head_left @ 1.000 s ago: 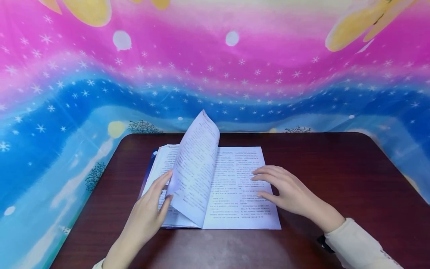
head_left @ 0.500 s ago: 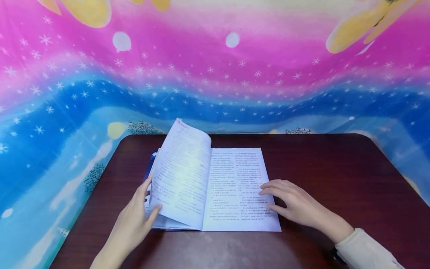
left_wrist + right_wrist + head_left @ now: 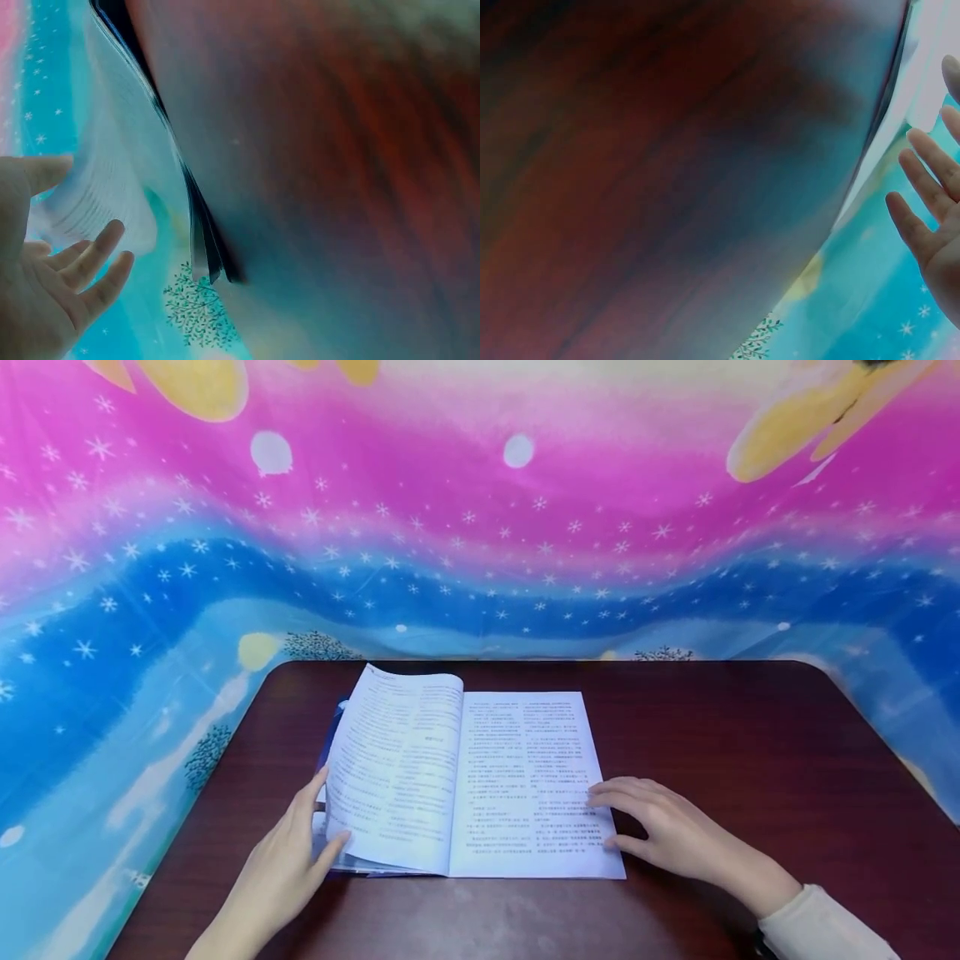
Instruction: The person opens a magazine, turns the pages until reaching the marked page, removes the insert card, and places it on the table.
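You have two grips (image 3: 273,860) (image 3: 667,827), one booklet (image 3: 459,781), one tabletop (image 3: 750,735), one printed backdrop (image 3: 480,527) and one sleeve (image 3: 821,927) showing.

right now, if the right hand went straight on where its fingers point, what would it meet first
Probably the open book's right page; the fingertips overlap it in the head view, but whether they touch is unclear.

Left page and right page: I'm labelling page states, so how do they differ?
The left page is lifted and curved, while the right page lies flat. The left page bends along its top; the right page runs straight there. Both are pale and covered in small print.
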A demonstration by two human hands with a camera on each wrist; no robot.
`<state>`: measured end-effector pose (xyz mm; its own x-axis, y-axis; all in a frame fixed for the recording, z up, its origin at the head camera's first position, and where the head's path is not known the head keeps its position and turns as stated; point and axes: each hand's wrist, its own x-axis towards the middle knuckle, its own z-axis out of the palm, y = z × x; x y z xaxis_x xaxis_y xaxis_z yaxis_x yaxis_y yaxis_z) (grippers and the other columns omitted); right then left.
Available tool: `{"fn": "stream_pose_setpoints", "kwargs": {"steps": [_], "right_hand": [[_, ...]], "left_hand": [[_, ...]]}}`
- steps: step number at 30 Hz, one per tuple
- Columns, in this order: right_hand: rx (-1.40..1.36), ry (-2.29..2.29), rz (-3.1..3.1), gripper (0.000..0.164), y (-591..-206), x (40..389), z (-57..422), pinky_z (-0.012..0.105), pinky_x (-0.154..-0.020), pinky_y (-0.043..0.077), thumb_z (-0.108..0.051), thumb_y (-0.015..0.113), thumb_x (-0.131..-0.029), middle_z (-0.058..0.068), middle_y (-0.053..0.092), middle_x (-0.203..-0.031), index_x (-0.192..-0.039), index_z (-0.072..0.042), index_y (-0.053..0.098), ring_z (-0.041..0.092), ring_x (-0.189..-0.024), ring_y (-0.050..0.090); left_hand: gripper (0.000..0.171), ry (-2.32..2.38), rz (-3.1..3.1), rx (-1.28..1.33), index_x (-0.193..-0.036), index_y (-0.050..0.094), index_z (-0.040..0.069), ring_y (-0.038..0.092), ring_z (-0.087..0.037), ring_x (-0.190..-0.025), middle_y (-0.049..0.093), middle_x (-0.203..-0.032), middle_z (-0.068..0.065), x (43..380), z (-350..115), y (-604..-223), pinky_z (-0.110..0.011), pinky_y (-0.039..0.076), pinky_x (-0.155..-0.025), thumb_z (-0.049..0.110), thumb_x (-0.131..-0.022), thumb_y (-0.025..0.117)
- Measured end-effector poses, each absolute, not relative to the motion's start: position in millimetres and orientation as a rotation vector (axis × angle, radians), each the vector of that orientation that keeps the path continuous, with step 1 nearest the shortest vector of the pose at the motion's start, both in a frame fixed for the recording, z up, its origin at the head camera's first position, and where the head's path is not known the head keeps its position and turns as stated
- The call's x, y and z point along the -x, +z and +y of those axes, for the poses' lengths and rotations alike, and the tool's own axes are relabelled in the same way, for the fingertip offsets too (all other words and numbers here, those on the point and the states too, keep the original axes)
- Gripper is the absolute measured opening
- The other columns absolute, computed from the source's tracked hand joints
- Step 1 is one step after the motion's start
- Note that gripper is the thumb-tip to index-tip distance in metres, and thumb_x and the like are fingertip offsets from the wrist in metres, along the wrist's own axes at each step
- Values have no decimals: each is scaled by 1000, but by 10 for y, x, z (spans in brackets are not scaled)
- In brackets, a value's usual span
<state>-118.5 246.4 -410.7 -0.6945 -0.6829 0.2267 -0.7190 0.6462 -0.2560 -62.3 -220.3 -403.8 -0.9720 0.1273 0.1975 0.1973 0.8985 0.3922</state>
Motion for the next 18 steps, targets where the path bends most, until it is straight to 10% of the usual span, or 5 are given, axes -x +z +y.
{"fn": "stream_pose_setpoints", "kwargs": {"steps": [8, 18], "right_hand": [[-1099, 472, -2928, 53, -4164, 1122, 2488, 51, -99, 47, -29, 86, -77, 0, 58, -138, -125, -18, 67, 24, -127, 53], [-1066, 481, -3013, 57, -4178, 1118, 2489, 53, -100, 45, -30, 85, -77, 4, 53, -144, -128, -17, 65, 29, -131, 49]], "left_hand": [[78, -521, -2899, 287, -148, 31, -3, 65, -32, -103, 54, -132, -24, 630, -2259, -4078, -49, 56, -72, 8, -86, 77], [70, -432, -3006, 334, -141, 43, -4, 52, -41, -125, 49, -140, -24, 730, -2343, -4092, -57, 48, -93, 12, -84, 80]]}}
